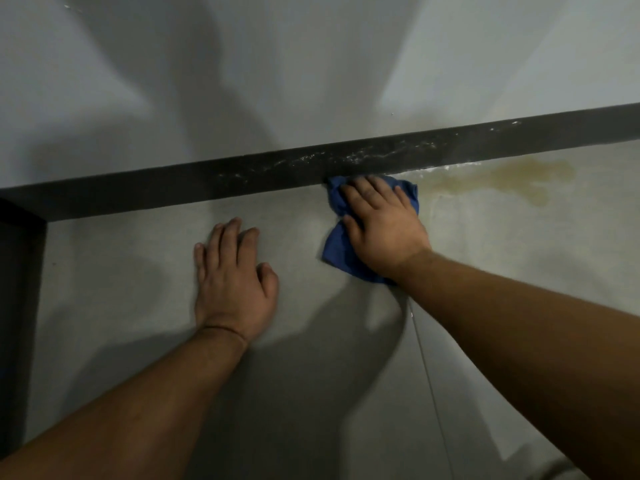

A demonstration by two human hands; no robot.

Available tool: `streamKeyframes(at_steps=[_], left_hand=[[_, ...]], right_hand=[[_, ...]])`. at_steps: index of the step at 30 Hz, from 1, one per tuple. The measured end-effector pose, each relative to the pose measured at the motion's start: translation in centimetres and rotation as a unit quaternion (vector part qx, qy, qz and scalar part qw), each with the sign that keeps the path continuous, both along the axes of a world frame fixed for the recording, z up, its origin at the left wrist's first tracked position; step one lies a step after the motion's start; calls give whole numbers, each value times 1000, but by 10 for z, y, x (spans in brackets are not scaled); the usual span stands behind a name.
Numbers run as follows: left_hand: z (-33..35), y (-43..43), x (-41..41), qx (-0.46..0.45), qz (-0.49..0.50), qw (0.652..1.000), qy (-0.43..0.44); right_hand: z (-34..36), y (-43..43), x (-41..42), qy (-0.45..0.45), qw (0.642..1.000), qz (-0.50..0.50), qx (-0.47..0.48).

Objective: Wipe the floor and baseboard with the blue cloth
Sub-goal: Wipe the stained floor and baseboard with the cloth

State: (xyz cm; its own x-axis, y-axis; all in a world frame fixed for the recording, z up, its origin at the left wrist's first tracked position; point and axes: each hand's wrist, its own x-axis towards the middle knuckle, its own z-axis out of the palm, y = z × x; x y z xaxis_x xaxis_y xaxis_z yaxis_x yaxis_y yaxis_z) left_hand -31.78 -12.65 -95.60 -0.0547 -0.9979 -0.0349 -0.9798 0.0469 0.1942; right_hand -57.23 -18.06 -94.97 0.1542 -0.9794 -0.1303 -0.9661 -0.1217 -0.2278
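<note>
A crumpled blue cloth (335, 251) lies on the pale grey floor (138, 258), its far edge touching the dark baseboard (173, 185). My right hand (379, 226) presses flat on top of the cloth, fingers spread toward the baseboard. White smears mark the baseboard above and to the right of the cloth. A yellowish wet stain (512, 178) spreads on the floor to the right of the cloth. My left hand (232, 278) rests palm down on the bare floor to the left, fingers apart, holding nothing.
A grey wall (277, 64) rises above the baseboard. A dark vertical panel (17, 289) stands at the left edge, meeting the baseboard in a corner. A thin floor seam (431, 382) runs back from the cloth toward me.
</note>
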Motion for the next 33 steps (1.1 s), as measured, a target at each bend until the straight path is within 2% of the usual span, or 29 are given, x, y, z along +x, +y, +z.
streamKeyframes(at_steps=[6, 11, 13, 17, 22, 26, 29, 33], left_hand=[[0, 0, -1, -6, -1, 1000, -5], [8, -6, -16, 6, -56, 998, -18], [13, -13, -35, 5, -94, 996, -1], [15, -24, -75, 13, -121, 992, 35], [8, -26, -84, 10, -120, 992, 48], [8, -26, -87, 7, -124, 992, 22], [6, -28, -87, -4, -128, 992, 22], [4, -27, -85, -8, -130, 991, 24]], right_hand=[[-1, 36, -3, 5, 993, -114, 3], [-1, 42, 14, -3, 1000, 13, 1], [-1, 25, 10, 1, 999, 36, -8], [-3, 5, -9, 1, 1000, -12, -18], [0, 36, -23, -13, 995, -100, -12], [1, 59, -21, -20, 999, -30, 16], [0, 35, -22, -24, 999, 17, 13], [0, 5, -33, -15, 999, -32, 2]])
